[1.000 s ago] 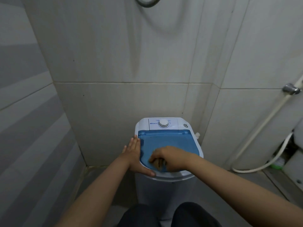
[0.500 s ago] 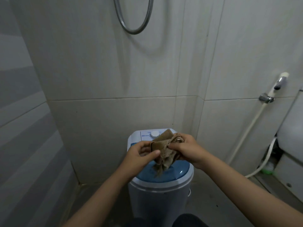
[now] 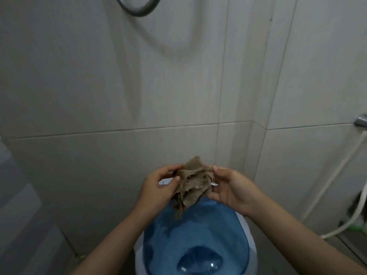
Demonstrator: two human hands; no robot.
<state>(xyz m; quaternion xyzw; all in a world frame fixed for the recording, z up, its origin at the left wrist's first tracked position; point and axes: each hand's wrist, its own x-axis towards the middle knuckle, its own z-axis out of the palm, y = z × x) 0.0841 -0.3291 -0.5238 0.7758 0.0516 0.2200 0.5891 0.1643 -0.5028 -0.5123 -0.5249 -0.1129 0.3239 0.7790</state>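
Note:
A crumpled brown frayed cloth [image 3: 191,185] is held in the air between both hands, above a small white washing machine with a translucent blue lid [image 3: 196,241]. My left hand [image 3: 158,191] grips the cloth's left side, thumb on its front. My right hand [image 3: 230,189] holds the right side with curled fingers. The lid is down. The machine's control panel is hidden behind the hands and cloth.
Pale tiled walls [image 3: 119,96] stand close behind and to the right of the machine. A metal shower hose loop [image 3: 139,8] hangs at the top. A white hose [image 3: 337,171] runs down from a wall valve [image 3: 362,120] at the right edge.
One second ago both hands lay on the blue lid. They have since lifted the brown cloth off it and now hold it higher, spread between them.

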